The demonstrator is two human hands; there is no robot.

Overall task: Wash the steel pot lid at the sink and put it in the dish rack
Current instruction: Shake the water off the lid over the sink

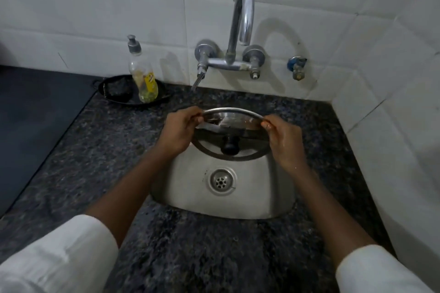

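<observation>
Steel pot lid is up over the sink, held tilted on edge with its black knob facing the person, below the curved tap spout, from which no water can be seen running. Left hand has its fingers closed around the rim on one side, right hand pinches the rim opposite, so both hands grip the lid between them. Good, balanced hold! To wash it well, I'd say bring the lid squarely under the spout, turn it by the rim so both faces get rinsed, and use soap from the pump bottle on the granite counter. Wet steel slips, so keep those fingers firm. No dish rack in view yet.
</observation>
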